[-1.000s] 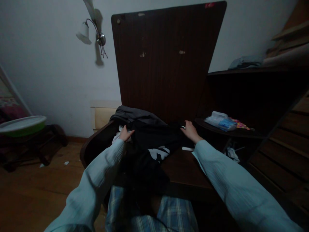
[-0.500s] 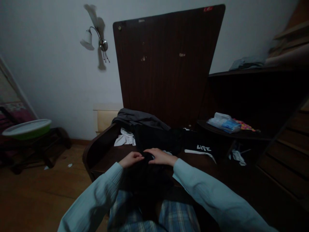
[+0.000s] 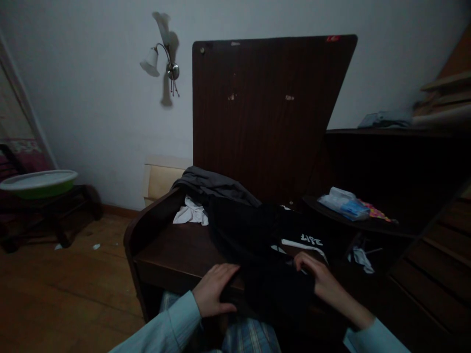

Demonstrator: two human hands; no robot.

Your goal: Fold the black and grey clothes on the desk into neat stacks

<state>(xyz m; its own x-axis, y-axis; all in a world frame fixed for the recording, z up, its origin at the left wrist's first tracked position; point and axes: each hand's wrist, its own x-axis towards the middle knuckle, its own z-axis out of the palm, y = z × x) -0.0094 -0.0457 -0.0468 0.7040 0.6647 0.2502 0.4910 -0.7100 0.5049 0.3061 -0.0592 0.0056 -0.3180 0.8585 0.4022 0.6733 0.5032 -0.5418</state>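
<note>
Two hands at a black garment (image 3: pixel 253 245) on the near side of the worktop (image 3: pixel 176 252)

The black garment lies across the middle of the worktop, its near part drooping over the near edge; in the dim light its folds are hard to trace. At its left border is the left hand (image 3: pixel 215 291), the grip wide, thumb well apart from the fingers, whose tips are beside the cloth. The right hand (image 3: pixel 320 279) is at the garment's right side with fingers curled onto it, its grip narrow; whether it pinches the cloth I cannot tell.

Far left on the worktop, a grey cloth (image 3: pixel 221 189) is bunched against the dark upright board (image 3: pixel 265 122), with a crumpled white cloth (image 3: pixel 191 213) just nearer. Right of the garment, white figures (image 3: pixel 311 239) show on black fabric, beside a white strip (image 3: pixel 300 243). Farther right, a plastic packet (image 3: pixel 344 203) rests on a low shelf (image 3: pixel 390 229).
</note>
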